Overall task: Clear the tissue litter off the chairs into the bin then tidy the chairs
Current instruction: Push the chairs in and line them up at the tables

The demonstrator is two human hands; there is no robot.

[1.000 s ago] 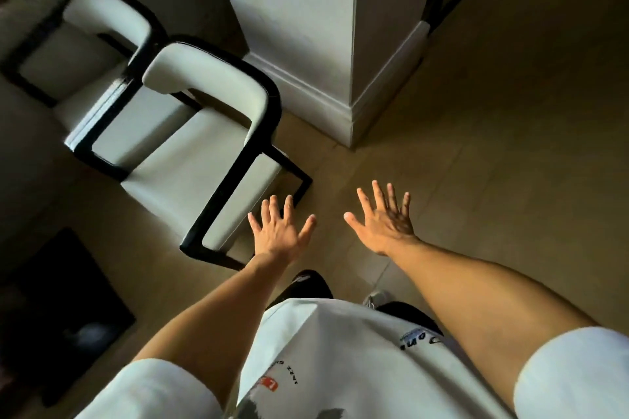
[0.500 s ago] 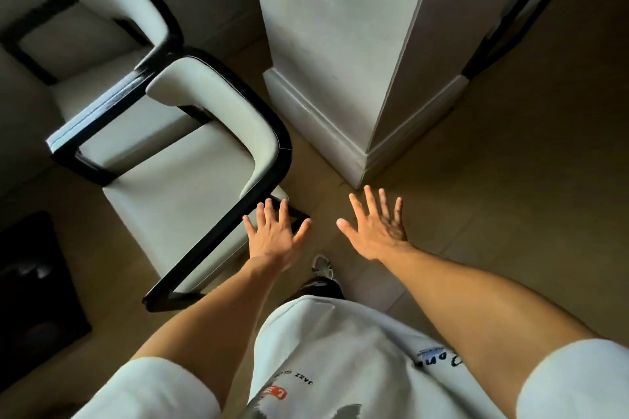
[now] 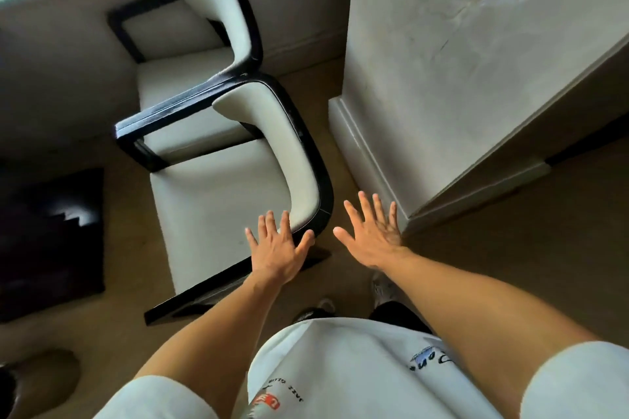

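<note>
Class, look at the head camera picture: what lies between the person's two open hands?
In the head view, only bare floor shows between the left hand and the right hand; the near chair's black frame corner sits just above the gap.

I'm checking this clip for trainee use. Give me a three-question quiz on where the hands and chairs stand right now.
1. True or false: the left hand grips a tissue.
2. What stands right of the near chair? A) a bin B) a white pillar C) a table
3. Fill in: the far chair has a white seat and a ____ frame.

Key: 1 false, both it and the right hand are spread open and hold nothing; 2 B; 3 black.
</note>
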